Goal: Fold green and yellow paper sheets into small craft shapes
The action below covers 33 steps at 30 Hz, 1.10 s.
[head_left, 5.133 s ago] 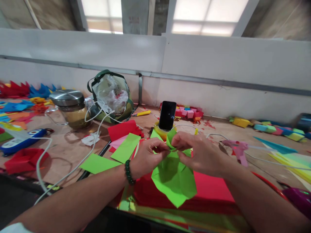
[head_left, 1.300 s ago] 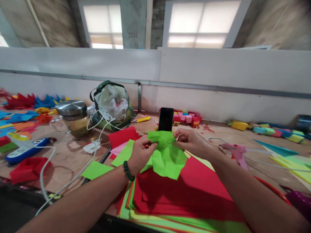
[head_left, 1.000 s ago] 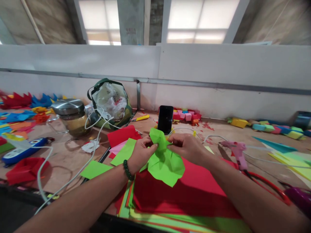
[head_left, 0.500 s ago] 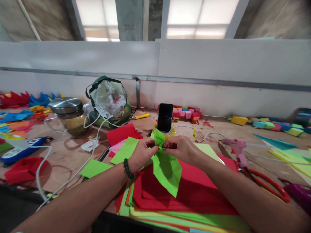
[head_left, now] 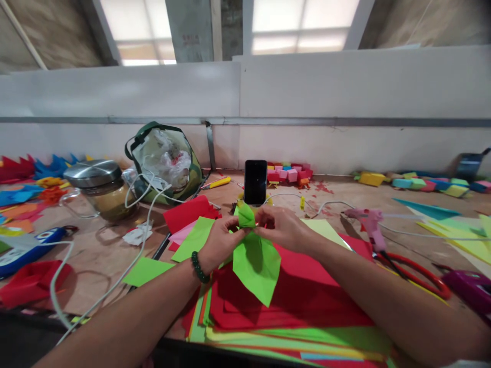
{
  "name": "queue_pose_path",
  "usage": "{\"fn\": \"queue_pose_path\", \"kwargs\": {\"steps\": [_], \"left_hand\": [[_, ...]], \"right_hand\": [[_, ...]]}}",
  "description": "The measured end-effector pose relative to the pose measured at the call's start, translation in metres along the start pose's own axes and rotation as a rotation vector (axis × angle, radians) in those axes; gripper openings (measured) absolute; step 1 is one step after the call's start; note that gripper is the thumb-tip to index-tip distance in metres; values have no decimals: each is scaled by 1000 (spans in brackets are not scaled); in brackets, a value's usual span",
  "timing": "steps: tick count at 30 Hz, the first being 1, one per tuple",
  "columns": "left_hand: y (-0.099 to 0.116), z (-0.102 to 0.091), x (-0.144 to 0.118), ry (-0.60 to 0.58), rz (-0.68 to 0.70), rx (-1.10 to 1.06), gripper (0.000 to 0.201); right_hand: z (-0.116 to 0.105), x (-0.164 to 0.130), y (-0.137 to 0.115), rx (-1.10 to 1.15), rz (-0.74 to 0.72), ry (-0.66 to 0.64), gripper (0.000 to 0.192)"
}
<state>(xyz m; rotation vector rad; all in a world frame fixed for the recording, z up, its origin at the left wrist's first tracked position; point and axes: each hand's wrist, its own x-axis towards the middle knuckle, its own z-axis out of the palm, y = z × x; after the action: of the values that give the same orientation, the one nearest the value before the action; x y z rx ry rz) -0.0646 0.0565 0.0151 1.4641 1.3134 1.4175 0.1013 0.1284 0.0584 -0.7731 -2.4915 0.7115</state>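
Both hands pinch a gathered sheet of bright green paper (head_left: 255, 263) above a stack of coloured paper sheets (head_left: 307, 301) whose top sheet is red. My left hand (head_left: 220, 243), with a dark bead bracelet at the wrist, grips the pinched neck from the left. From the right, my right hand (head_left: 282, 227) holds the same neck, fingers closed on it. A small green tuft sticks up between the hands and a wider pointed part hangs down.
A black phone (head_left: 255, 182) stands upright behind the hands. A pink glue gun (head_left: 369, 225) and red-handled scissors (head_left: 416, 276) lie to the right. A lidded glass jar (head_left: 100, 188), a bag (head_left: 164, 159), white cables (head_left: 115, 266) and loose green and red sheets sit left.
The green paper went from a crumpled open sheet to a tightly gathered shape pinched at its neck. Both hands have come closer together, and the view has shifted slightly.
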Motion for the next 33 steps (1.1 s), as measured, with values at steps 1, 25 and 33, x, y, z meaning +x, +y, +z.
{"fn": "queue_pose_path", "kwargs": {"steps": [1, 25, 33], "left_hand": [[1, 0, -1, 22, 21, -9, 19], [3, 1, -6, 234, 198, 24, 12], [5, 0, -3, 156, 127, 56, 10]], "right_hand": [[-2, -1, -2, -9, 6, -36, 14], [-12, -18, -28, -287, -31, 132, 23], [-9, -12, -17, -289, -197, 176, 13]]}}
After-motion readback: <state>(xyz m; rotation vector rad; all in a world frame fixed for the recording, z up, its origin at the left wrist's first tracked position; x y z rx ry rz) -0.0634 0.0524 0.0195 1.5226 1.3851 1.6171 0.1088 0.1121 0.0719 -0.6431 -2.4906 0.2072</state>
